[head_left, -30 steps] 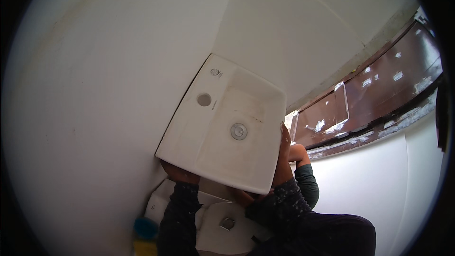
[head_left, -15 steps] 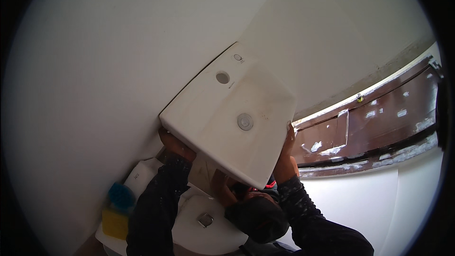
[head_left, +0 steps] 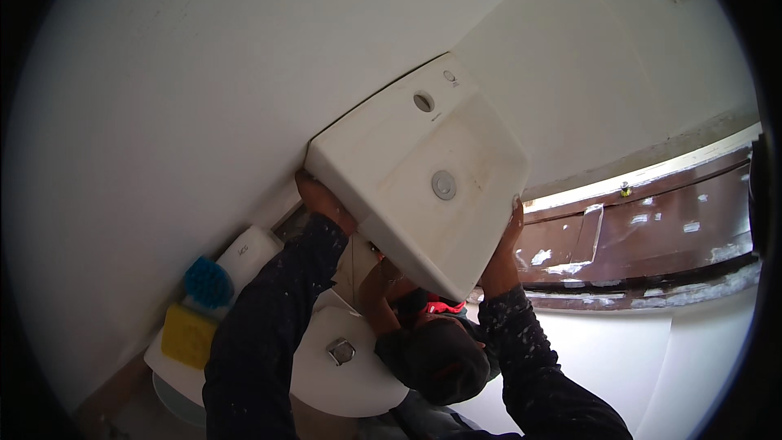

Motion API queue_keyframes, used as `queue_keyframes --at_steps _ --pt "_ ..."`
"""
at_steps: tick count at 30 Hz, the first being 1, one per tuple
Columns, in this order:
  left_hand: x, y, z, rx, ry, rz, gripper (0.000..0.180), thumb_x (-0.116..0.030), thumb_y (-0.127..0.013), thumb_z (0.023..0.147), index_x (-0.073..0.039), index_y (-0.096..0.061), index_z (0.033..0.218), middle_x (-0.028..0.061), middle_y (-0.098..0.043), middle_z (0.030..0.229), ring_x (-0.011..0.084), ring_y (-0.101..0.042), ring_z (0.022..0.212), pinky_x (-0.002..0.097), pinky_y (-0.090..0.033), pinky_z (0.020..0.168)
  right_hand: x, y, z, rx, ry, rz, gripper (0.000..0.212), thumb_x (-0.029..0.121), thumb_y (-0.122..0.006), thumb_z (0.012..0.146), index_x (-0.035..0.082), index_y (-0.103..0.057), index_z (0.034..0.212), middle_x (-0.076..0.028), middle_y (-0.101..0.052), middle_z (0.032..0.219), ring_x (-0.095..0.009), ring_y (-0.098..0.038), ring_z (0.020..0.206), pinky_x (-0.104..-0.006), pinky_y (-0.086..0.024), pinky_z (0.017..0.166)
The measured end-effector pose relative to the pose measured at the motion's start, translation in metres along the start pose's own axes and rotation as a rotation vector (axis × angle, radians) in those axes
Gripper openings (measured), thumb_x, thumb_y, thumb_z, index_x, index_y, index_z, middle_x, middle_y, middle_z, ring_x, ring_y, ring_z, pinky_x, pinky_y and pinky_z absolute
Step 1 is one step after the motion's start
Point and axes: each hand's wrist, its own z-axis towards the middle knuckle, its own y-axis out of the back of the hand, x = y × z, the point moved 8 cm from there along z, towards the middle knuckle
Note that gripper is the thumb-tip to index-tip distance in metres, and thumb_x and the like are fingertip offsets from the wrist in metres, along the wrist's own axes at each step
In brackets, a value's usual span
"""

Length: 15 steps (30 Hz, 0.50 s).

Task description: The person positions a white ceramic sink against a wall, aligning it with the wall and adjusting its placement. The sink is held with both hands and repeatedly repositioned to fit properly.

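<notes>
A white rectangular washbasin (head_left: 383,163) with a tap hole and a round metal drain (head_left: 443,185) stands with its back edge along the wall. My left hand (head_left: 324,202) grips its left side from beneath, the fingertips out of sight under the rim. On the opposite side my right hand (head_left: 508,238) holds the basin's edge, its fingers partly hidden. Below the basin crouches another person in a dark cap (head_left: 448,363), whose arm (head_left: 376,297) reaches up underneath; that person's hand is mostly covered by the basin.
A closed toilet lid (head_left: 358,383) with a square metal piece (head_left: 341,351) on it lies below. Beside it, a yellow sponge (head_left: 187,336) and a blue scrubber (head_left: 208,283) rest near a white box-shaped thing (head_left: 252,259). A paint-spotted brown door (head_left: 635,228) is at the right.
The view has shifted, so the basin, hands and toilet appear moved within it. Both my hands keep their hold on the basin. The other person's arm shows more below it.
</notes>
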Motion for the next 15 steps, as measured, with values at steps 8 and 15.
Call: queue_keyframes --at_steps 8,15 --pt "-0.001 -0.011 -0.004 0.032 -0.014 -0.046 0.056 -0.042 -0.024 0.090 -0.011 -0.050 0.128 0.0114 -0.054 0.126 0.0292 -0.053 0.117 0.0450 -0.044 0.098 0.001 0.011 0.004 -0.102 0.033 -0.053 0.053 0.040 -0.042 0.094 -0.001 -0.047 0.128 -0.018 -0.058 0.117 -0.029 -0.061 0.102 -0.0404 -0.052 0.086" --pt "0.001 -0.001 -0.002 -0.056 0.030 -0.015 0.058 -0.042 -0.023 0.089 -0.011 -0.048 0.130 0.0129 -0.053 0.126 0.0310 -0.053 0.117 0.0461 -0.044 0.099 -0.003 -0.001 0.002 -0.005 -0.008 0.066 0.051 0.040 -0.043 0.094 -0.001 -0.048 0.126 -0.017 -0.059 0.114 -0.029 -0.061 0.099 -0.0389 -0.053 0.085"
